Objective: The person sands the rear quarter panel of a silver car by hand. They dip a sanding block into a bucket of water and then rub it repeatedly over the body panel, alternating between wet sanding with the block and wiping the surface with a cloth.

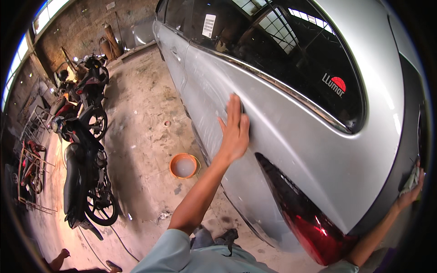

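Observation:
My left hand (234,129) presses its outstretched fingers on the side of a silver car (291,141), below the rear side window. Dark edges of a small flat piece (242,108) show on both sides of these fingers; the hand hides most of it. Whitish smears run over the panel ahead of the hand. Out at the right rim, my right hand (412,191) is closed on a crumpled greyish cloth (410,178), beside the dark rear of the car. Between my arms sits the red tail light (314,230).
An orange bucket (171,167) of cloudy liquid stands on the stained floor left of the car. Several motorcycles (75,182) line the left side, near a metal frame (34,200). Gas cylinders (110,38) lean at the far wall. Another person's hand (59,260) shows at lower left.

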A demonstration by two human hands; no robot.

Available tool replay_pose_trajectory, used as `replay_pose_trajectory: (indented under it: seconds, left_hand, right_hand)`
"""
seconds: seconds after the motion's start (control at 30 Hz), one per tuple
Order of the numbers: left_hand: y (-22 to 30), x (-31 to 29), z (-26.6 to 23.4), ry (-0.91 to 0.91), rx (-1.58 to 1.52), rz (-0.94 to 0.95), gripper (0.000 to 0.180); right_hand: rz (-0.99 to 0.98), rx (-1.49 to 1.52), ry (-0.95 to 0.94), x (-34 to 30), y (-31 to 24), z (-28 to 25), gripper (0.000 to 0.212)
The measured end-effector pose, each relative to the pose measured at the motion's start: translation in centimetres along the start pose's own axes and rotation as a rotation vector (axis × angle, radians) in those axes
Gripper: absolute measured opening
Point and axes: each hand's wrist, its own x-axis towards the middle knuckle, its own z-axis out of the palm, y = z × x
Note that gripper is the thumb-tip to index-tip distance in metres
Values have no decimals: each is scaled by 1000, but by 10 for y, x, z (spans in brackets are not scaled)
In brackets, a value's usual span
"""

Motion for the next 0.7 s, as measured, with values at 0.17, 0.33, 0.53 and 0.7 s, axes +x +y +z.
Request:
replay_pose_trajectory:
  seconds: [0.17,0.33,0.53,0.7]
  left_hand:
    - [-37,-86,-61,-26,-240,-467,62]
    - [-248,-213,-156,294,-547,-949,51]
    - [-392,-496,-321,549,-655,-1516,59]
    - [-406,-622,-397,818,-849,-1825,66]
  right_hand:
    - [62,-76,-49,-7,-9,41,39]
    - [243,122,139,-62,-67,19,37]
    - [469,140,-106,-214,-154,120,41]
    - [1323,137,-409,-354,-154,280,31]
